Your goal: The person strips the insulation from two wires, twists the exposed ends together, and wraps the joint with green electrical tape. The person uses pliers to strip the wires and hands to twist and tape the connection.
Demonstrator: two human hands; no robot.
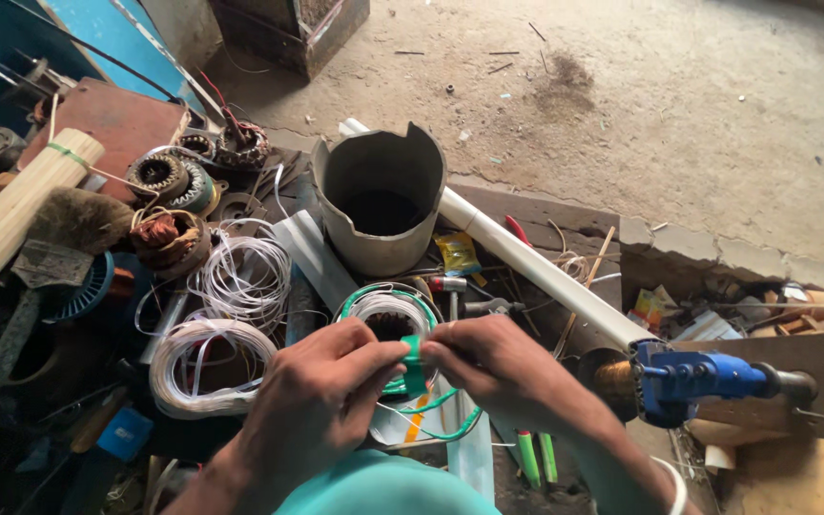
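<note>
Hands meet over the cluttered counter [97, 124]: left hand [321, 396] and right hand [503, 367] each have their grip pinched tight on a green strip [413, 367], just before a white wire coil [390, 310].

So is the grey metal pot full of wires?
No, the dented grey metal pot looks dark and empty inside; the white wire coils lie beside it.

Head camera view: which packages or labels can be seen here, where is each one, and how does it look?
Yellow packet: flat and crinkled, lying between the grey metal pot and the white pipe.
Small packet: orange, yellow and white, among clutter right of the pipe.
Blue label: small square with a pale mark, lower left beside the white cord coil.
No signs or screens.
</note>
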